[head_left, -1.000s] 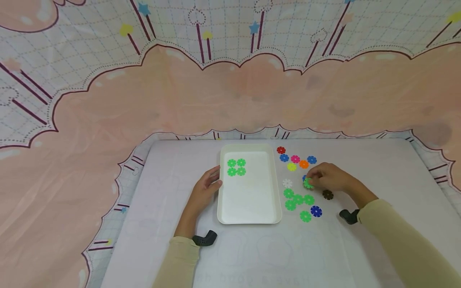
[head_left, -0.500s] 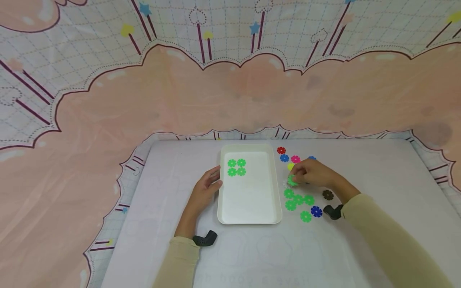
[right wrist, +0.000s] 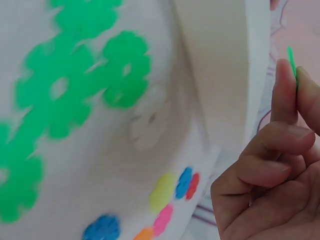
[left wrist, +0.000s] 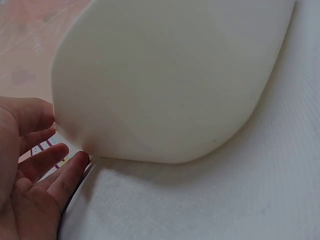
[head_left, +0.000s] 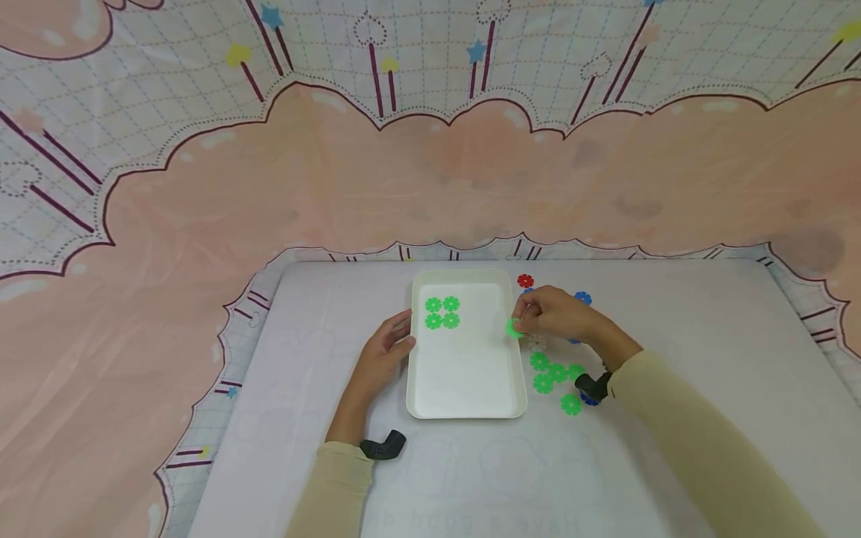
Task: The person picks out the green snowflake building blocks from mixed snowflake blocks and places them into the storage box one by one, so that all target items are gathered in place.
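A white tray (head_left: 464, 403) lies on the table with several green snowflake discs (head_left: 441, 312) in its far left corner. My right hand (head_left: 548, 314) pinches a green disc (head_left: 514, 328) at the tray's right rim; the right wrist view shows that green disc (right wrist: 291, 61) edge-on between finger and thumb. My left hand (head_left: 386, 351) rests open against the tray's left side, and its fingers (left wrist: 50, 165) touch the tray wall (left wrist: 165, 80). Right of the tray, several green discs (head_left: 555, 373) lie loose on the table.
More discs lie beyond my right hand: a red one (head_left: 525, 281), a blue one (head_left: 582, 298), a white one (head_left: 537, 342). The right wrist view also has yellow (right wrist: 162, 192), pink (right wrist: 161, 220) and blue (right wrist: 102, 228) discs. A patterned cloth hangs behind the table.
My right hand lifted a green disc from the loose pile and carried it left to the tray's right rim. The left hand stayed on the tray.
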`<state>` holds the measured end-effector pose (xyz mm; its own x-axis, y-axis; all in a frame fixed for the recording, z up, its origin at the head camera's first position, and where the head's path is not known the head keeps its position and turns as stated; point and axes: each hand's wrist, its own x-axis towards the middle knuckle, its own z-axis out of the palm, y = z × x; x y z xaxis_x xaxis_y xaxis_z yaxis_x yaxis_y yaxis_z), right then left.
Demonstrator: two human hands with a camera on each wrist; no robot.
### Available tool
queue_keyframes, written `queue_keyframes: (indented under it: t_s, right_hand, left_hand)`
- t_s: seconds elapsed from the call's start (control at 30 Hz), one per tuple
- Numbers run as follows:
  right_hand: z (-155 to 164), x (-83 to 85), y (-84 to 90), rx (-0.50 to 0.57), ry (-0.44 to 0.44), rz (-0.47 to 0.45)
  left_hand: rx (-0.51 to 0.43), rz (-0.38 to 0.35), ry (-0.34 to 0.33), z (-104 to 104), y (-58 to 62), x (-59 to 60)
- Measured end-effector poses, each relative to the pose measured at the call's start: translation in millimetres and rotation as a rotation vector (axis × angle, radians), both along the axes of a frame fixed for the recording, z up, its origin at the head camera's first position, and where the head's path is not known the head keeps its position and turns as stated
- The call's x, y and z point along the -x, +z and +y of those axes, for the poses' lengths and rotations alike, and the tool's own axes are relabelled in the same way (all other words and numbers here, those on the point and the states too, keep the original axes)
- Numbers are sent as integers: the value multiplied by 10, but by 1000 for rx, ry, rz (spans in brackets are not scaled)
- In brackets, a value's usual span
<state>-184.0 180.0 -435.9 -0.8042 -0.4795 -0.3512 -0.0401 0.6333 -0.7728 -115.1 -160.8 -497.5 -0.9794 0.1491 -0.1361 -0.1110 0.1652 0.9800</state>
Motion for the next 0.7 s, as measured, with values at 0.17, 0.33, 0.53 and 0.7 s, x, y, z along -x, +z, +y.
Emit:
queue_keyframes:
  t_s: [0.17, 0.33, 0.53, 0.7]
  right_hand:
    - [-211, 25, 72, 5, -39, -36]
    - [-447, 29, 121, 44, -119, -101]
    - [-709, 29, 138, 40, -156, -125]
    - [-882, 26, 91, 24, -153, -132]
  left_hand:
    - [-11, 20, 3, -31, -135, 42]
    - [-7, 38, 5, -46, -159, 42]
    - [-2, 46, 8, -44, -147, 33]
    - [6, 40, 8, -38, -137, 30]
